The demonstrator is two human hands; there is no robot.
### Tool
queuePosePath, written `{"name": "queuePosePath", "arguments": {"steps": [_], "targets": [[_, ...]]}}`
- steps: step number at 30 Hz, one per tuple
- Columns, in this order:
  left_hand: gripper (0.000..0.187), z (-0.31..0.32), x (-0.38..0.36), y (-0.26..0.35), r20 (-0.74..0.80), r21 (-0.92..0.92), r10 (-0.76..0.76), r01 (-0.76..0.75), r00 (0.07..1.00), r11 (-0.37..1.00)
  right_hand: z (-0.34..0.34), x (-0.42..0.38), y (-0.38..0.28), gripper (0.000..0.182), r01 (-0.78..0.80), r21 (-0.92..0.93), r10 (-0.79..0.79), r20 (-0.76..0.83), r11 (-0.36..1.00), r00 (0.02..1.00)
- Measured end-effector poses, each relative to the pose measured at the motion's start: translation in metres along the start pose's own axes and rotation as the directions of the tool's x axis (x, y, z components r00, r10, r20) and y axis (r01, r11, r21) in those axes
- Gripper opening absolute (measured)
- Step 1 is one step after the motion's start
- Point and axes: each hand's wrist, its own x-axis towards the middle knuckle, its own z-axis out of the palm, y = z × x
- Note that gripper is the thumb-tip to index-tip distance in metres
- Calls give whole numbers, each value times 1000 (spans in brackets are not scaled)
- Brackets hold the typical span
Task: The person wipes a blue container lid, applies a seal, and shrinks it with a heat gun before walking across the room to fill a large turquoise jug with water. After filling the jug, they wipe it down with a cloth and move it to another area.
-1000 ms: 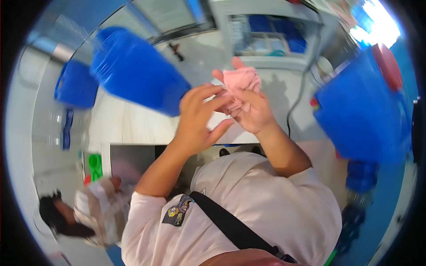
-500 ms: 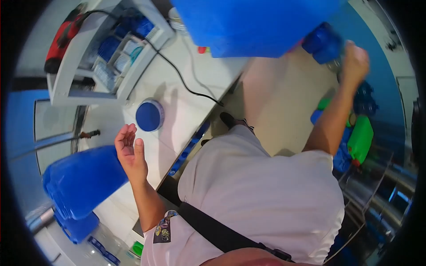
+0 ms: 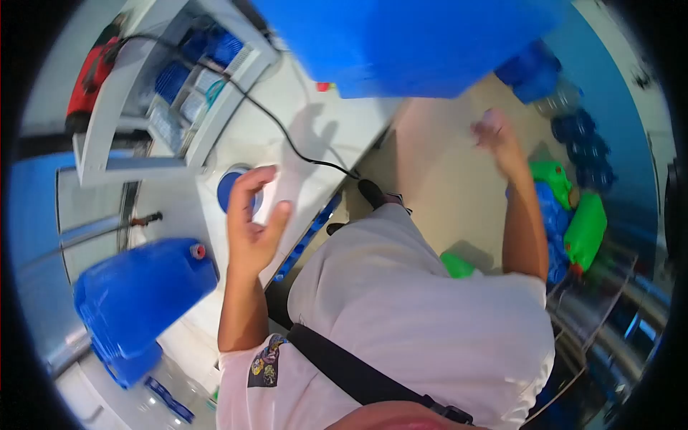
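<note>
Left hand curled near blue lid; right hand blurred, grip unclear

I can see the person's left hand with fingers curved and thumb apart, before a round blue-lidded tub on the white tabletop, while the blurred right hand hangs over the beige floor near a big blue plastic container.

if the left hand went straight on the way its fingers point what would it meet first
Probably the black cable crossing the white tabletop, ahead of the left hand. Depth is unclear from this single view, so the hand might pass above it instead.
</note>
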Motion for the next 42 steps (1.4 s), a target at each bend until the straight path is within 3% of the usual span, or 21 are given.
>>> {"name": "queuePosePath", "arguments": {"steps": [1,3,5,8,10,11,14,15,17,19,21,23,25,27,29,35,36,37,39,40,42], "targets": [[44,5,5,7,37,28,29,-30,999,999,36,-13,-10,69,-94,-47,104,331,994,938],[53,16,14,15,67,47,82,-85,994,995,136,-47,-53,61,-72,139,-24,590,988,807],[58,18,21,28,80,74,79,-85,994,994,204,-64,-68,44,-189,372,-125,674,909,728],[48,5,25,30,-59,274,187,-164,981,948,275,-57,-106,32,-130,381,-232,764,915,603],[33,-10,23,35,-322,265,194,-108,927,958,310,-46,-128,29,118,406,-407,763,906,502],[33,-21,18,40,-361,298,202,-92,911,950,320,-39,-138,29,113,419,-421,785,901,454],[23,-45,-1,58,-557,-17,-104,114,824,993,346,-15,-150,34,133,309,-332,918,942,215],[21,-50,-6,64,-604,-50,-152,153,782,987,359,-20,-155,34,130,315,-334,929,940,161],[20,-56,-9,66,-681,24,72,-76,728,997,380,-39,-170,31,63,445,-449,886,893,115],[19,-67,-22,77,-688,137,93,2,719,991,396,-57,-190,27,-115,452,-446,892,885,78],[21,-77,-37,87,-628,354,163,93,761,931,415,-62,-204,26,-21,313,-313,950,950,-21],[22,-76,-54,102,-739,330,104,223,665,918,436,-67,-195,22,29,323,-319,942,946,-106],[24,-81,-69,119,-693,454,14,421,721,785,453,-82,-195,18,129,694,-683,720,708,-123],[22,-90,-82,122,-700,532,153,366,698,763,448,-94,-214,15,28,532,-522,839,847,-156],[22,-101,-96,129,-708,584,256,341,658,737,454,-107,-226,15,513,614,-644,751,601,-145],[10,-123,-117,139,-812,501,196,483,550,718,489,-133,-239,21,554,725,-795,581,408,-175],[8,-127,-119,138,-808,534,193,553,557,639,485,-140,-249,26,493,596,-636,764,633,-107],[8,-130,-122,136,-809,530,189,551,557,644,492,-141,-246,26,497,591,-632,768,636,-104],[13,-141,-128,132,-877,309,167,263,451,914,509,-142,-241,40,308,524,-462,850,794,-254],[13,-150,-130,122,-869,329,249,124,427,936,507,-140,-248,52,509,556,-421,831,658,-364],[13,-159,-134,117,-863,373,292,130,413,919,512,-134,-238,53,526,483,-265,860,700,-436]]}}
